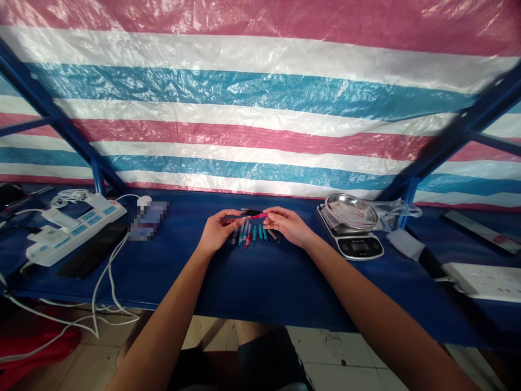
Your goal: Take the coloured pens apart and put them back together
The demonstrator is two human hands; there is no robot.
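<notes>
A bright pink pen-like stick (pixel 258 216) is held level between my two hands over the blue table. My right hand (pixel 287 224) pinches its right end with thumb and fingertips. At its other end, the thumb and fingers of my left hand (pixel 220 230) close on the tip. Just behind it lie several dark, thin pens (pixel 251 212), partly covered by my fingers. Below my hands, a row of pens lies side by side: clear ones with blue parts (pixel 241 237), one with a red end (pixel 248 240), teal ones (pixel 261 234) and a grey one (pixel 273 235).
To the right stands a kitchen scale (pixel 360 247) with a metal bowl (pixel 350 209) and packets on it. White power strips (pixel 77 231) (pixel 484 279) lie at both sides, with cables (pixel 109 266) hanging over the front edge at left. Dark phones (pixel 480 231) lie nearby. Striped sheeting (pixel 260 130) closes the back.
</notes>
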